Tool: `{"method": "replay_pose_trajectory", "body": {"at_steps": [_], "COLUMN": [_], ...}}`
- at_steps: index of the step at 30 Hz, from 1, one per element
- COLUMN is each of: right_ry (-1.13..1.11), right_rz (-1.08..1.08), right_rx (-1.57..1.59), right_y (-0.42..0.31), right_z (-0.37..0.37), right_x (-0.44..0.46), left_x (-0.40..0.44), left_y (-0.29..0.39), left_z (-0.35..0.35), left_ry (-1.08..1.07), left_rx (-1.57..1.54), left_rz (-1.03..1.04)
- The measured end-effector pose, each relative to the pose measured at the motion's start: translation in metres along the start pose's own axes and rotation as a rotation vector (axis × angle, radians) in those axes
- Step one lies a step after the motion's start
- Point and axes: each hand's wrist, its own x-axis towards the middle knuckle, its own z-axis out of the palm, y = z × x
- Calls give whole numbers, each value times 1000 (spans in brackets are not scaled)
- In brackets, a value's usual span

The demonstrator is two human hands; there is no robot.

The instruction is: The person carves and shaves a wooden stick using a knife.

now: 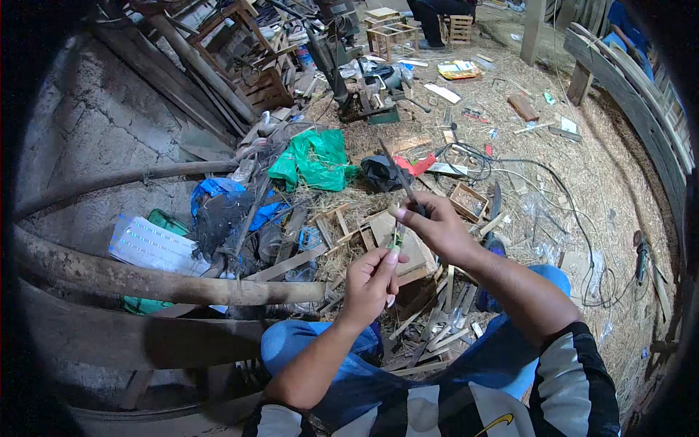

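Note:
My right hand [435,224] is closed round the handle of a long, narrow dark blade [395,164], which points up and away to the left. Just below it, my left hand [373,282] pinches a small thin piece with green and white on it [395,239]. The two hands are close together in front of my knees, with the lower end of the blade near the small piece. Beneath them stands a light wooden box [416,255], partly hidden by my hands. My fingers cover most of the small piece.
Wood scraps [437,342] lie between my legs. A wooden pole [167,282] and beam cross the left side. Ahead are a green plastic bag [313,160], a small wooden tray [468,202] and a black cable [561,182]. People sit farther off at the top.

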Motion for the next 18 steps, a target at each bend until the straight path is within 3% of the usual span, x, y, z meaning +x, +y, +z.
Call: {"method": "replay_pose_trajectory", "body": {"at_steps": [2,5,9,14,18], "right_ry": [3,81,-13,-38,-104], "right_rz": [78,-35,69,47,68], "right_rx": [38,114,17,50,38], "right_y": [-8,-1,-8,-14,-13], "right_z": [1,3,0,7,5], "right_x": [0,3,0,-3,-2], "left_x": [-1,-1,0,6,7], "left_y": [2,-2,1,-16,-12], "left_z": [1,-1,5,3,-6], "left_ry": [5,-4,71,142,85], "left_rx": [56,43,-8,76,217], "left_rz": [-7,-23,7,210,253]}}
